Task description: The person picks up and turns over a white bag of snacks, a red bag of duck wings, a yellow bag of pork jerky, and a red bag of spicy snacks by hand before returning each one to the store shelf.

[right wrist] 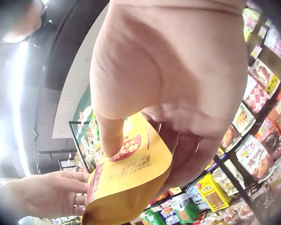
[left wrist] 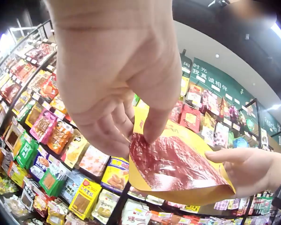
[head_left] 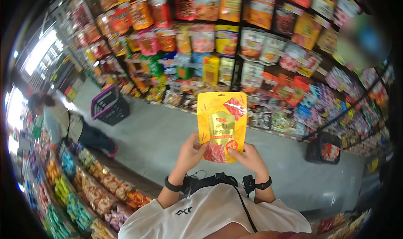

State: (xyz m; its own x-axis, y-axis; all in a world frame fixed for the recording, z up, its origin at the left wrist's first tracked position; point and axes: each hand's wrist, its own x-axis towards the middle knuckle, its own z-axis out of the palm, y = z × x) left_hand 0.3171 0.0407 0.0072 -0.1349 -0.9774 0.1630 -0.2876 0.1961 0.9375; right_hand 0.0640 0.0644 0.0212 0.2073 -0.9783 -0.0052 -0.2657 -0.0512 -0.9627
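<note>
The step in hand looks like inspecting a yellow pouch (head_left: 221, 127), held upright, front to the wearer, in front of the chest and above the grey floor (head_left: 168, 132). The left hand (head_left: 192, 151) pinches its lower left edge, thumb on the front and fingers behind; the right hand (head_left: 251, 158) pinches the lower right corner the same way. The next move probably calls for keeping both pinches light while reading or turning it, or freeing one hand to put it away. The pouch seems to be thin, bendable film, a rounded rectangle with a hanging slot near its flat top; its base flares into a gusset. A gold panel sits mid-front, and the red meat print looks ridged and glossy. Far beyond, packed shelves (head_left: 226, 39) carry similar packets.
</note>
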